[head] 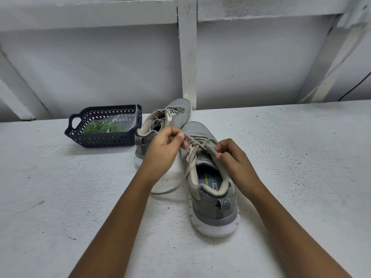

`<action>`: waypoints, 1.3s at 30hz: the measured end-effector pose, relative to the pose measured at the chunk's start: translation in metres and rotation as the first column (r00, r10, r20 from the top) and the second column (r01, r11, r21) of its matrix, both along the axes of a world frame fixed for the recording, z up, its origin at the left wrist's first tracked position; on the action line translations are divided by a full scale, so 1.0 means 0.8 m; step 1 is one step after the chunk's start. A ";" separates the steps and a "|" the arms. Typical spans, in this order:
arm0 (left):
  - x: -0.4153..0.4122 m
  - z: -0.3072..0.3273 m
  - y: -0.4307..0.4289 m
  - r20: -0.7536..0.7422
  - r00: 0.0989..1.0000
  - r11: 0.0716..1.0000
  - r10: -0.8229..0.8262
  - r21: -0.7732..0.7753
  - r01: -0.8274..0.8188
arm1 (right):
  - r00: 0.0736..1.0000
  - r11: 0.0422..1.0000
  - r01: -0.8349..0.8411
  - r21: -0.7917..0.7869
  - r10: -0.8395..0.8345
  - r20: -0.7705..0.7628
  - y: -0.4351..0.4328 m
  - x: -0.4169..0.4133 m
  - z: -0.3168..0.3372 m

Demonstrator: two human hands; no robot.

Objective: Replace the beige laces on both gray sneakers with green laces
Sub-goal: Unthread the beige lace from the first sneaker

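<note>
Frame centre: the left hand (162, 150) pinches the beige lace (169, 191) of the near sneaker (213, 199); the right hand (233, 160) pinches its eyelet edge. Upper left, the green laces (102, 127) lie in the basket (104, 141).

We see a rough white table (281, 157). On it stand a dark basket (104, 140) at the back left, a far sneaker (176, 111) just beside it, a near sneaker (212, 205) in front, and a beige lace (166, 190) trailing loose.

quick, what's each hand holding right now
left hand: pinching the beige lace of the near sneaker.
right hand: pinching the near sneaker's collar edge by the top eyelets.
</note>
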State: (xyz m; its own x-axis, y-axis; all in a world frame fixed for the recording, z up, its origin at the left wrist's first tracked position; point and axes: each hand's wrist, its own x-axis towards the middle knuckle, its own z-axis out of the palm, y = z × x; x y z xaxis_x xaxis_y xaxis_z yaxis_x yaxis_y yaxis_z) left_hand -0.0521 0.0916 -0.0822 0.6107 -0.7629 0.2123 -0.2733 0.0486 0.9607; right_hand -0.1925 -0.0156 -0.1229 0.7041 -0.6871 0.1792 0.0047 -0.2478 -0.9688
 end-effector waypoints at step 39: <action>0.002 -0.016 0.034 0.599 0.800 0.957 -0.036 0.251 -0.146 | 1.000 1.000 -0.013 0.011 0.013 0.025 -0.001 0.000 -0.001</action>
State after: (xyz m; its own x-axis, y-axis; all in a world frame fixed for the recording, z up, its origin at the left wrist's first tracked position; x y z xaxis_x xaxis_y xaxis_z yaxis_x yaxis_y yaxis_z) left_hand -0.0506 0.1186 -0.0953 0.4758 -0.8129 0.3359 -0.7853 -0.2206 0.5785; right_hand -0.1927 -0.0168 -0.1235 0.7086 -0.6797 0.1895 0.0325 -0.2368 -0.9710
